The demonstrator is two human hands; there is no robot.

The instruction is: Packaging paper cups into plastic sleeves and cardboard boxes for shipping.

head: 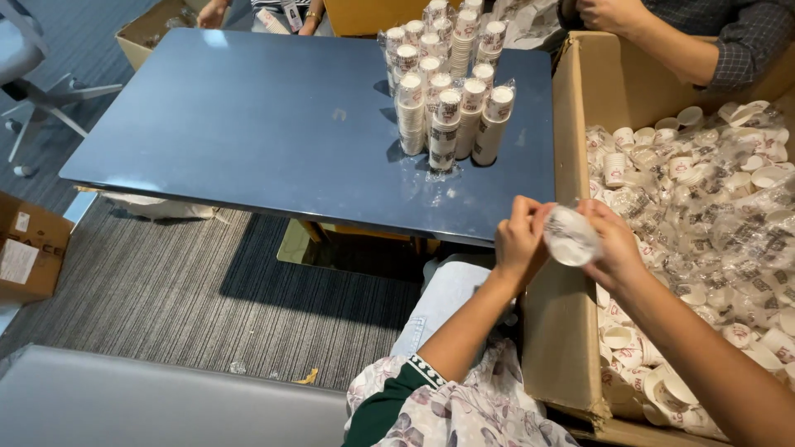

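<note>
Two hands are meeting just off the near edge of the table, above the near wall of the big carton. The left hand is pinching one side of a wrapped stack of paper cups, fingers curled at its rim. The right hand is gripping the opposite side, thumb and fingers closed around it. The wrapped stack is pointing its end toward the camera, so its length is hard to make out.

One small cardboard box is sitting on the carpet beyond the table's left edge, partly cut off by the frame. One office chair is standing at the far left, only its base and part of its seat showing.

Roughly sixteen cup sleeves, upright and wrapped in clear film, are clustering near the table's far right corner; those at the back are overlapping, so the count is not exact.

One large cardboard carton is standing against the table's right edge, and its tall side wall is rising between the table and the contents. Loose cups and crumpled film are filling it; the number cannot be told.

Another person's hand is resting at the carton's far corner, the sleeve cut off. Further hands are showing past the table's far edge, mostly out of frame.
</note>
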